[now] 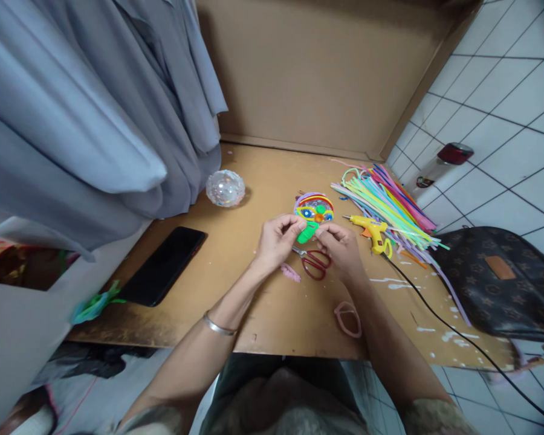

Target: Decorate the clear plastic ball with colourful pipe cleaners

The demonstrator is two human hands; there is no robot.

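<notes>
Both hands meet near the middle of the table over a small bent piece of green pipe cleaner (307, 232). My left hand (278, 241) pinches its left side between thumb and forefinger. From the other side, my right hand (340, 246) has its fingertips closed on the right end. Just beyond them sits a clear ball (314, 207) decorated with coloured pipe cleaners like a face. Red-handled scissors (316, 264) lie under the hands, their blades partly hidden by my left hand. A pink pipe cleaner piece (291, 272) rests beside the scissors.
Right of the hands lie a yellow glue gun (369, 231) with a black cord and a pipe cleaner bundle (390, 202). A dark bag (503, 281) stands at the right edge. Leftward are a clear ball (225, 188), a black phone (165, 266) and a grey curtain (154, 109). A pink loop (348, 319) lies in front.
</notes>
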